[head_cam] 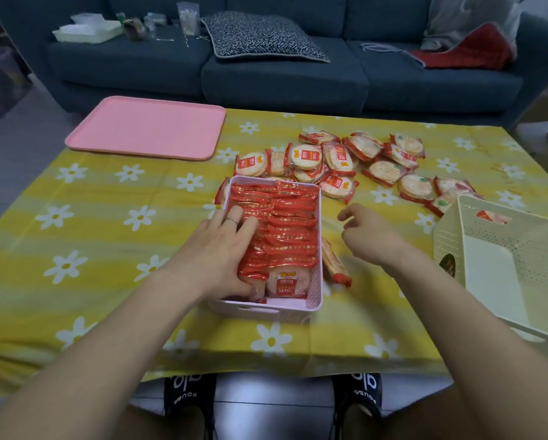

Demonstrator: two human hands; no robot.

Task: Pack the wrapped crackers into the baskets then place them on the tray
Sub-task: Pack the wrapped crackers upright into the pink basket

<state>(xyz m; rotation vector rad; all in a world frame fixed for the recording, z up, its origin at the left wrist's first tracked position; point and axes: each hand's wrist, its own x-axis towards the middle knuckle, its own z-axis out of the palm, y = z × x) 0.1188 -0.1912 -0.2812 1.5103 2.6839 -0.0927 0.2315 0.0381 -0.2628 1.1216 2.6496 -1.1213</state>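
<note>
The pink basket (268, 249) sits right in front of the person, its long axis running away from them, and it looks nearly full: wrapped crackers stand on edge in rows along that axis. The left hand (222, 249) lies on the left rows, fingers spread fairly flat and pressing the packs, gripping nothing. The right hand (366, 231) hovers just right of the basket, fingers loosely curled and holding nothing. What the next move turns on, I'd say, is where the loose crackers are: the pile (345, 163) is spread beyond and to the right of the basket, so the right hand is plainly the nearer one, and one stray pack (336, 260) leans against the basket's right wall, just below that hand. The cream basket (504, 268) stands tilted at the far right, nearly bare. The pink tray (145, 128) lies well apart at the far left corner, nearer the left hand, with nothing on it yet
</note>
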